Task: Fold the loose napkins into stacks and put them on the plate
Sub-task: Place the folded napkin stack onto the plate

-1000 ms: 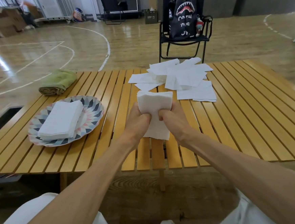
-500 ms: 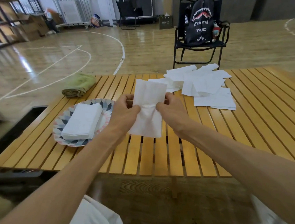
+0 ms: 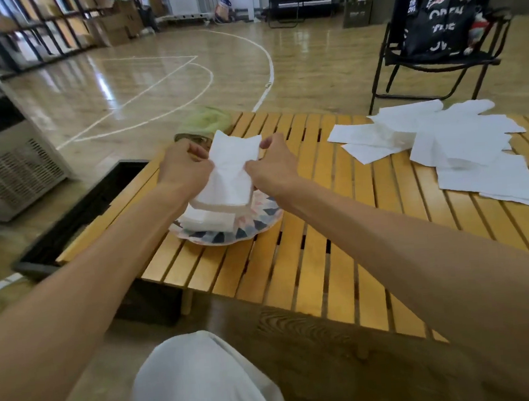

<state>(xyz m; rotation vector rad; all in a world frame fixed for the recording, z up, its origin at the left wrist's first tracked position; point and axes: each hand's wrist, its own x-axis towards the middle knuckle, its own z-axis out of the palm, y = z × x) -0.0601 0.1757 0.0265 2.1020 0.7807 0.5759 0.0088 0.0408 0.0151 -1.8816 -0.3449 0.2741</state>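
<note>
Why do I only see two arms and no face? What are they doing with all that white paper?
The camera sits on the person's head, looking down, so you see only their arms. The left hand and right hand pinch a folded napkin above the plate, where a napkin stack already lies. On the wooden table, loose napkins wait to the right, and a green cloth lies behind the hands. A black chair holds a backpack.
</note>
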